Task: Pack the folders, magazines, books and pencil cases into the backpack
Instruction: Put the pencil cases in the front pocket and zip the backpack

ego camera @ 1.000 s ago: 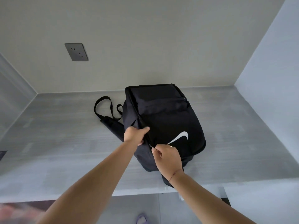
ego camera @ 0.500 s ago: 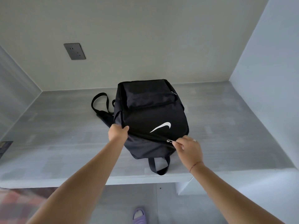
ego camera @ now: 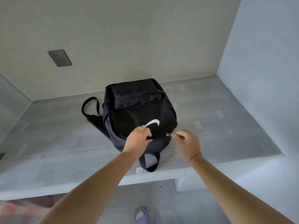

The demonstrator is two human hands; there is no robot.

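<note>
A black backpack (ego camera: 139,110) with a white swoosh lies front up on the grey desk (ego camera: 218,126), its top end towards me. My left hand (ego camera: 137,139) grips the fabric at the near top edge, just below the swoosh. My right hand (ego camera: 189,141) pinches the metal zipper pull (ego camera: 170,134) at the bag's near right corner. The carry loop (ego camera: 148,162) hangs towards the desk's front edge. No folders, magazines, books or pencil cases are in sight.
A shoulder strap (ego camera: 90,107) loops out on the bag's left. A wall socket (ego camera: 59,58) sits on the back wall. A white side wall (ego camera: 262,78) closes the desk on the right. A purple slipper (ego camera: 141,215) is on the floor below.
My right hand has drawn the zipper pull along the bag's near edge from left to right. My left hand shifted from the bag's left side to the middle of the near edge.
</note>
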